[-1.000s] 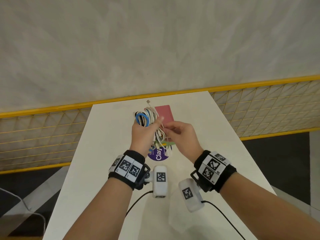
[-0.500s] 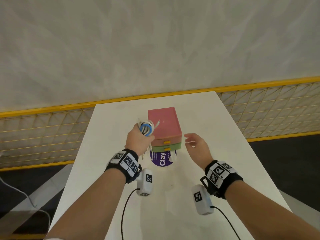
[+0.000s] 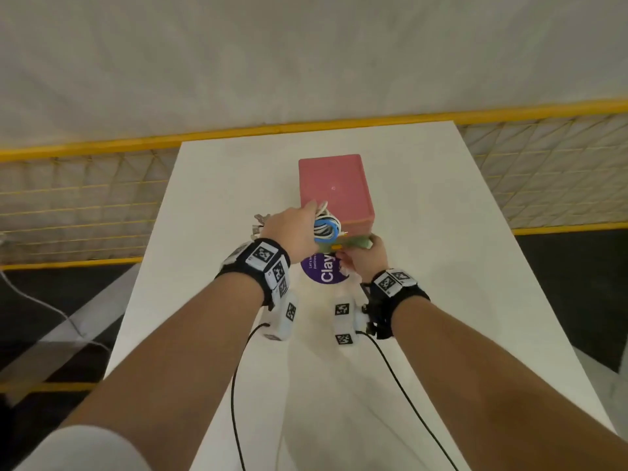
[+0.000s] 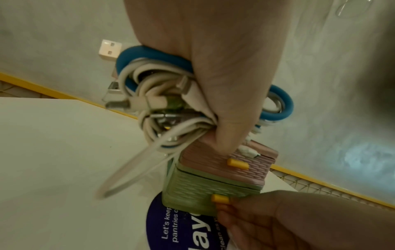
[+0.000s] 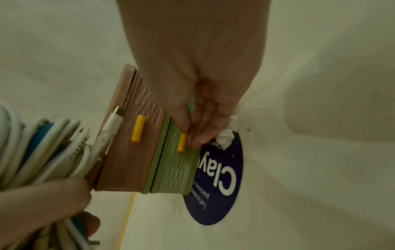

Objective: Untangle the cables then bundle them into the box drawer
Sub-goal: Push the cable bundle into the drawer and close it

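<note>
Left hand grips coiled cables | right hand pinches ribbed green drawer

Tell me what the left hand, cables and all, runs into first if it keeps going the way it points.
Most likely the pink top of the drawer box: the left hand points away from the body with its cable bundle already at the box's near edge. Depth is uncertain, so it may pass just above.
</note>
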`<state>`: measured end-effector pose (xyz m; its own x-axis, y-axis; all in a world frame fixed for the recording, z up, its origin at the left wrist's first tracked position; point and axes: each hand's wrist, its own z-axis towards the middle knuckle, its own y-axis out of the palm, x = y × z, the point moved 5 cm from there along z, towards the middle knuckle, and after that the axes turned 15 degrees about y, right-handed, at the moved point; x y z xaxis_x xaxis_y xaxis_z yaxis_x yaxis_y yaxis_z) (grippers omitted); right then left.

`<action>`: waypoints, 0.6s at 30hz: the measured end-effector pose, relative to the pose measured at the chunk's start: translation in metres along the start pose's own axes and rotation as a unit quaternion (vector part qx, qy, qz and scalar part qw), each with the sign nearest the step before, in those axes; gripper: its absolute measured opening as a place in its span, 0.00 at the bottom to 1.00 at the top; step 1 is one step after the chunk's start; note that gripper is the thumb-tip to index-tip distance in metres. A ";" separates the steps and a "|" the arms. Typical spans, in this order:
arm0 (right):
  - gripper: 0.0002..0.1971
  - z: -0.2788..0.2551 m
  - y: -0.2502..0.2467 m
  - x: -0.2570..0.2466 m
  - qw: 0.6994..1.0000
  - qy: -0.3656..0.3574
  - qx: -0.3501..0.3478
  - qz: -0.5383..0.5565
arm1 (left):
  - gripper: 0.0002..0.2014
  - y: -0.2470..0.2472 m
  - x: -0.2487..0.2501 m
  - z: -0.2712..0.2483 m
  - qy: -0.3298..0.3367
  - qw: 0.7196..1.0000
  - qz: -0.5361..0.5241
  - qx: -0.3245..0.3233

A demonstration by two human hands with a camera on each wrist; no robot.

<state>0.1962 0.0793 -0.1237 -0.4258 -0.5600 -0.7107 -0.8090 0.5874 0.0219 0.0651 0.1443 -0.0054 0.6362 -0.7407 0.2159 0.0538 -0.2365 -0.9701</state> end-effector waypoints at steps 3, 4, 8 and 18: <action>0.21 -0.012 -0.008 0.005 0.999 -0.031 0.011 -0.007 | 0.33 0.001 0.000 -0.002 -0.010 1.000 -0.002 -0.007; 0.22 -0.020 -0.010 0.009 0.999 -0.032 0.015 -0.011 | 0.33 0.000 0.000 -0.002 -0.010 1.000 0.001 -0.008; 0.24 -0.053 -0.025 0.029 0.990 -0.033 0.113 -0.081 | 0.32 0.001 0.003 -0.003 -0.006 1.000 0.000 -0.007; 0.41 -0.049 -0.019 -0.014 0.942 -0.150 0.116 -0.278 | 0.38 0.006 0.003 -0.006 -0.025 0.999 -0.032 -0.008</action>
<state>0.1971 0.0471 -0.0798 0.1995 -0.6487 -0.7345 -0.7480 0.3833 -0.5417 0.0622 0.1371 -0.0097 0.6698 -0.6914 0.2707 0.0838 -0.2919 -0.9528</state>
